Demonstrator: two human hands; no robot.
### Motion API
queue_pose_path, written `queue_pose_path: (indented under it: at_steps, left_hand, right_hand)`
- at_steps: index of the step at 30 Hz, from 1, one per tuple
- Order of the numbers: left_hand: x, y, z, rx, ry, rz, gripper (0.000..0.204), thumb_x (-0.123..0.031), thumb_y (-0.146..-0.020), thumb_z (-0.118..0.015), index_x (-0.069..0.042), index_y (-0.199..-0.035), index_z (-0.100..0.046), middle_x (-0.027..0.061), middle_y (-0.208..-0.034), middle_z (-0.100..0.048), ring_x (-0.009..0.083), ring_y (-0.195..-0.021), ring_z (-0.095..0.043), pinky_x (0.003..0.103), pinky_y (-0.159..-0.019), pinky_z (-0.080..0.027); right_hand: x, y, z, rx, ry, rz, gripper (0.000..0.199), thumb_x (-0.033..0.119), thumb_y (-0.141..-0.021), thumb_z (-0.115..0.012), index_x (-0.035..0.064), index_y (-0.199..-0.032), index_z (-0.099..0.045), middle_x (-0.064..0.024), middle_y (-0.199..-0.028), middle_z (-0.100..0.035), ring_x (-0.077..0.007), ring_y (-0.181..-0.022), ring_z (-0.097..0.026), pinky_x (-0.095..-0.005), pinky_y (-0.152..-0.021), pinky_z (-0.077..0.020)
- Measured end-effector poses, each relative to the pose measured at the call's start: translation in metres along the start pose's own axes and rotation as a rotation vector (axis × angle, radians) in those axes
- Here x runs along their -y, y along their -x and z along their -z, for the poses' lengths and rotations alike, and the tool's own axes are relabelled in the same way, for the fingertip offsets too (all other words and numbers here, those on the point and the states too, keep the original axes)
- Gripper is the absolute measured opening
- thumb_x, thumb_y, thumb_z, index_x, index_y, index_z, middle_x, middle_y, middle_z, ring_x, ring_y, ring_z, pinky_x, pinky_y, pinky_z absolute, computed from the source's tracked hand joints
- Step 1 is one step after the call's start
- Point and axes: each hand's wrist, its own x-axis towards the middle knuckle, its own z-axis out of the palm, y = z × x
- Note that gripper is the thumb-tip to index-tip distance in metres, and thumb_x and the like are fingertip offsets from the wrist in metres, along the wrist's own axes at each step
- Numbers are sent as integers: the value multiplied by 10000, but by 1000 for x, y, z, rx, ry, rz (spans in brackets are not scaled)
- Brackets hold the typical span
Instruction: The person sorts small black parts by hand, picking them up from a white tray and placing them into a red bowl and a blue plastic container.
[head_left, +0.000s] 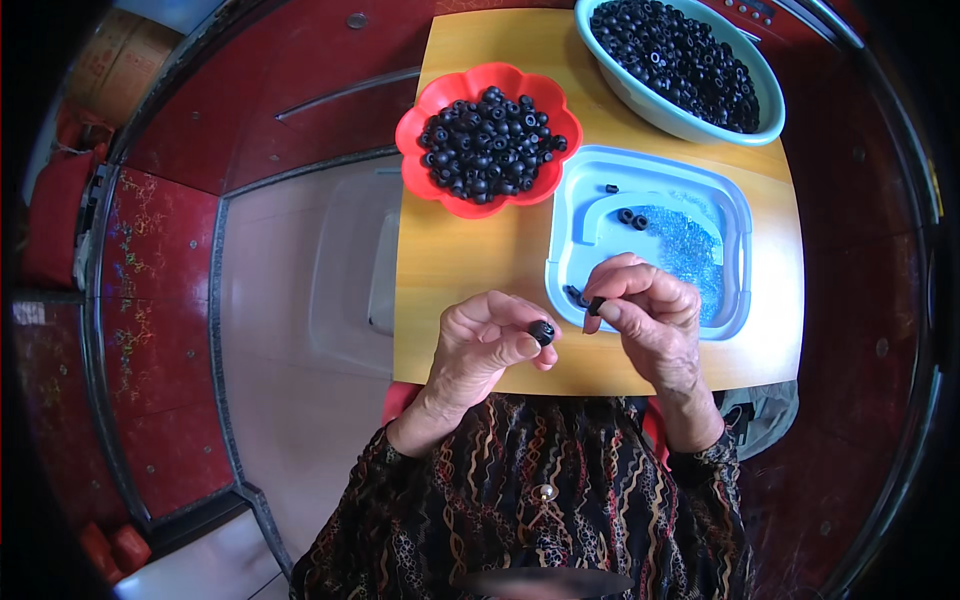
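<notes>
My left hand pinches a round black bead-like piece with a hole, over the table's near edge. Between the thumb and fingers of my right hand is a smaller black piece, held above the near left corner of a light blue tray. Tiny clear beads lie heaped in the tray's right part. Two black pieces with holes rest beside them, and a small black cylinder sits farther back. More black pieces lie by my right fingertips, partly hidden.
A red flower-shaped bowl full of round black pieces stands at the far left of the wooden table. At the back right, a pale teal basin holds many more. Red cabinets surround the floor area.
</notes>
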Motion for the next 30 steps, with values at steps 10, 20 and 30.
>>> queue_pose_path:
  at_steps: [10,20,30]
  left_hand:
    - [-3,0,-14,-9,-61,23,182,18,-778,-659,29,-944,-584,144,-918,-632,202,-802,-648,298,-722,-556]
    - [-4,-5,-18,17,-90,17,213,97,-734,-661,49,-925,-581,155,-972,-598,223,-897,-626,311,-806,-551]
    - [-3,-7,-23,2,-125,23,215,86,-732,-672,47,-923,-579,152,-968,-597,217,-902,-621,307,-810,-546]
  right_hand:
    - [-4,12,-11,-41,74,119,116,-31,-759,-666,-38,-872,-640,-112,-887,-604,-164,-815,-558,-283,-733,-459]
    - [-8,11,-11,-67,62,128,122,-30,-760,-664,-40,-881,-643,-117,-882,-604,-166,-814,-560,-281,-720,-468]
    - [-8,10,-6,-64,126,157,125,-20,-761,-661,-36,-884,-648,-118,-874,-611,-163,-796,-572,-276,-693,-479]
